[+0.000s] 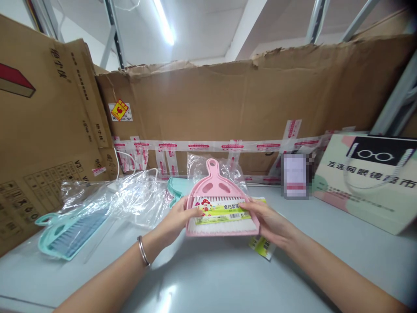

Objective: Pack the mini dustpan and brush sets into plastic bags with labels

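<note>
Between my two hands is a pink dustpan and brush set (213, 184), held upright over the table with its handle pointing up. A clear plastic bag (241, 165) shows around its upper part. Across its white bristles runs a yellow-green and white label (224, 209). My left hand (180, 217) grips the left edge, thumb on the front. My right hand (265, 219) grips the right edge, its thumb on the label. Behind the set, a teal dustpan (179, 190) is partly hidden. Below my right hand lies another yellow-green label card (263, 248).
At the left lies a teal dustpan and brush set (70, 232) in clear plastic, beside crumpled plastic bags (140, 198). Large cardboard boxes (202, 104) wall the back and left of the grey table (202, 278). A paper gift bag (361, 187) stands at the right, near a pixelated upright object (295, 176).
</note>
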The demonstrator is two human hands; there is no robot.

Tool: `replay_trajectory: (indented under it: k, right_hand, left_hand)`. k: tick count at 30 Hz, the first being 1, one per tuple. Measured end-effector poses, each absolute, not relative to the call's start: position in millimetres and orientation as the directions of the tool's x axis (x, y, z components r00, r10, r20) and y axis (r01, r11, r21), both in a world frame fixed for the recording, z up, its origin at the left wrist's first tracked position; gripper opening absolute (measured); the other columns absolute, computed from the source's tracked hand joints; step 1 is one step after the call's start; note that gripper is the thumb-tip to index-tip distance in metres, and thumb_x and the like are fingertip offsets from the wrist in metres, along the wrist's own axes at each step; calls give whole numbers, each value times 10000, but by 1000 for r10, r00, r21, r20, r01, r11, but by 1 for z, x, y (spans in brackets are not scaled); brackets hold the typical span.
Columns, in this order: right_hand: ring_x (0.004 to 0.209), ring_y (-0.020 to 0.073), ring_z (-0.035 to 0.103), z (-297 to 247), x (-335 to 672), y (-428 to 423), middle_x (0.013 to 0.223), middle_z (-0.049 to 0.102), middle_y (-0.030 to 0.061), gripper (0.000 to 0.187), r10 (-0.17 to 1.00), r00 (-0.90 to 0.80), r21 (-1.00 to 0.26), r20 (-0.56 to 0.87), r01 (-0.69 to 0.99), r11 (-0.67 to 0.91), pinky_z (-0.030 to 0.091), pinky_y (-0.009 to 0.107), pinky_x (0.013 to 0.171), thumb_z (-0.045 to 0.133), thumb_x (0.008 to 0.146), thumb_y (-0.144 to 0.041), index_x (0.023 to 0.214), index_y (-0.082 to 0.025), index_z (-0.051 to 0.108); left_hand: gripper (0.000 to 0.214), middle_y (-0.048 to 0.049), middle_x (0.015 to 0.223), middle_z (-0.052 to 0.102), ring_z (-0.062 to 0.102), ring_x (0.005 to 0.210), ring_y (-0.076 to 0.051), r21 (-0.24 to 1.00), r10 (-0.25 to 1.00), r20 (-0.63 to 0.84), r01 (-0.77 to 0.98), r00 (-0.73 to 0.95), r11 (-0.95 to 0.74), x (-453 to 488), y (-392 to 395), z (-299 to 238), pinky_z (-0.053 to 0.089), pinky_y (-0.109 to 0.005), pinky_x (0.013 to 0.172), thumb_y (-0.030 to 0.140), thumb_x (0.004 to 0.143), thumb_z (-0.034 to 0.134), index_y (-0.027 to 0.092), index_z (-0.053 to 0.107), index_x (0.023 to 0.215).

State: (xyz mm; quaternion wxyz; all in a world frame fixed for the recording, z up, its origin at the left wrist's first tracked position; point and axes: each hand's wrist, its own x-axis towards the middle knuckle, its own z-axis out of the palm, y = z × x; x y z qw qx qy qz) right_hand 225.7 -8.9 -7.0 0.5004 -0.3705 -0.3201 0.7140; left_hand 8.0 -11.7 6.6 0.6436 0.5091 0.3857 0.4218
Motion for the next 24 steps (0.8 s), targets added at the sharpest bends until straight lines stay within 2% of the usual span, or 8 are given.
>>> replay_trajectory:
  k: [4, 6, 9, 11, 14, 16, 20, 24]
  right_hand:
    - [690, 191, 686, -16, 217, -9, 785, 715, 115, 217, 941, -132, -838, -313, -428, -339, 561, 286, 664, 592, 753, -111, 966, -72, 597]
    - [662, 189, 685, -21, 215, -9, 774, 716, 114, 202, 935, -124, -832, -332, -429, -352, 562, 274, 628, 596, 768, -151, 953, -71, 602]
    - [663, 187, 686, -24, 215, -7, 767, 716, 114, 194, 932, -128, -808, -339, -468, -358, 561, 260, 617, 587, 772, -150, 944, -61, 603]
    - [679, 189, 687, -24, 217, -6, 781, 716, 115, 198, 932, -118, -795, -341, -492, -354, 562, 261, 621, 585, 769, -138, 950, -61, 600]
    - [734, 192, 687, -21, 220, -6, 850, 714, 118, 236, 936, -117, -774, -333, -533, -342, 566, 277, 652, 584, 765, -126, 995, -72, 584]
    - [777, 194, 684, -18, 221, -7, 899, 707, 122, 275, 933, -142, -755, -330, -554, -351, 567, 295, 687, 579, 768, -125, 1038, -75, 565]
    - [826, 203, 677, -12, 220, -11, 960, 692, 134, 318, 922, -186, -720, -340, -579, -382, 565, 318, 724, 544, 776, -103, 1093, -74, 537]
    - [859, 205, 670, -5, 219, -13, 974, 686, 140, 316, 939, -142, -712, -313, -618, -332, 567, 304, 721, 508, 785, -101, 1098, -70, 530]
  left_hand:
    - [333, -116, 934, 686, 645, 860, -247, 958, 952, -202, -155, 229, 240, 12, -7, -2, 490, -360, 758, 269, 686, 657, 137, 582, 982]
    - [331, -104, 888, 693, 645, 834, -243, 954, 948, -214, -157, 235, 255, 13, -6, -6, 497, -345, 703, 351, 720, 626, 149, 602, 981]
    - [370, -101, 932, 683, 640, 820, -229, 963, 939, -198, -123, 281, 240, 11, -7, -3, 501, -318, 630, 435, 753, 579, 172, 610, 1012]
    - [358, -107, 1001, 664, 632, 862, -211, 964, 916, -188, -114, 355, 242, 8, -9, 4, 508, -312, 685, 382, 746, 607, 171, 603, 1035]
    - [331, -113, 1036, 650, 608, 966, -192, 959, 844, -133, -146, 520, 241, 0, -9, 14, 468, -300, 857, 174, 703, 643, 148, 610, 1032]
    - [357, -116, 1032, 652, 591, 1011, -195, 961, 798, -85, -162, 597, 223, -6, -7, 18, 441, -297, 907, 90, 678, 630, 141, 618, 1031]
    - [433, -118, 1088, 634, 575, 1050, -204, 966, 759, -46, -164, 649, 198, -16, -2, 21, 432, -297, 922, 94, 668, 657, 148, 601, 1093]
    - [377, -116, 1064, 648, 613, 963, -178, 973, 819, -55, -152, 571, 172, -14, -3, 22, 449, -265, 876, 177, 695, 678, 140, 629, 1067]
